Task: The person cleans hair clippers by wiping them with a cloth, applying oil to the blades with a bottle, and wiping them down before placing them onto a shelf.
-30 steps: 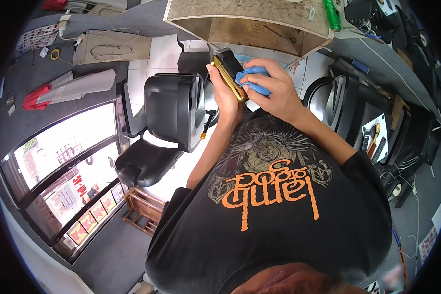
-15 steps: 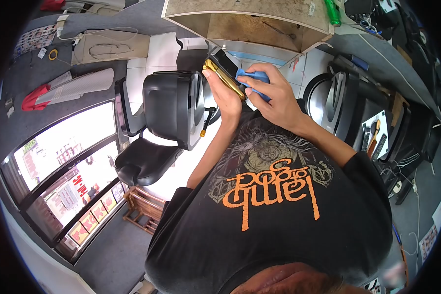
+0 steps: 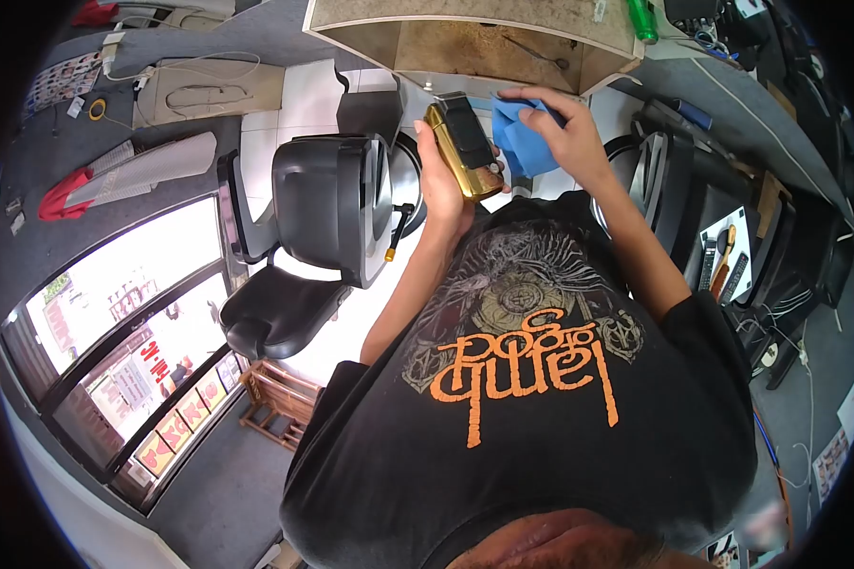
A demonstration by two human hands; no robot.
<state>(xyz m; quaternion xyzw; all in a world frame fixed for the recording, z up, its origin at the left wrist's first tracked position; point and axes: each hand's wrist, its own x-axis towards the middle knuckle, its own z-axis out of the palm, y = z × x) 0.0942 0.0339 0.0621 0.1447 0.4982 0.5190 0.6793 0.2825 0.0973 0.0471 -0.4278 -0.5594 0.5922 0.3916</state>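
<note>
A gold and black hair clipper [image 3: 466, 144] lies tilted in my left hand [image 3: 440, 182], whose fingers wrap round its gold body. Its black side faces up and its blade end points away from me. To the right of it, my right hand [image 3: 571, 140] grips a blue cloth [image 3: 526, 142] that hangs partly unfolded from the fingers. A small gap separates the cloth from the clipper.
Ahead stands an open wooden cabinet [image 3: 474, 24] with scissors [image 3: 537, 52] inside. A black barber chair [image 3: 321, 211] is on the left. On the right, a tray [image 3: 736, 230] holds clippers or similar tools. A green bottle [image 3: 643, 21] stands at the top right.
My right hand has moved right, drawing the blue cloth off the clipper, and the cloth is now more spread out. The clipper has turned so its black side shows.
</note>
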